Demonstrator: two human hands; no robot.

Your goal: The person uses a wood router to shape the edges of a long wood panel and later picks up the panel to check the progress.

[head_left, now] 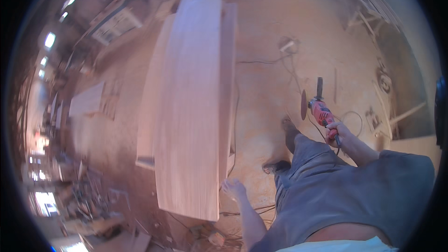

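Note:
My right hand [339,132] is wrapped round the rear of a red angle grinder [322,113]. A black side handle [319,87] sticks out from its head, and a reddish-brown sanding disc [304,104] is seen nearly edge-on. The grinder is held out to the right, away from the wood. A long, pale wooden panel [191,112] runs from near to far on my left. Beside its near right edge is my left hand [233,189], its fingers loosely apart with nothing in them. Whether the fingertips touch the edge I cannot tell.
Other boards [227,79] lie under the panel. A dark cord [261,62] crosses the dusty floor [268,98] to a small device [288,45]. Wood scraps [93,210] are heaped at the lower left, with more timber [406,113] along the right wall.

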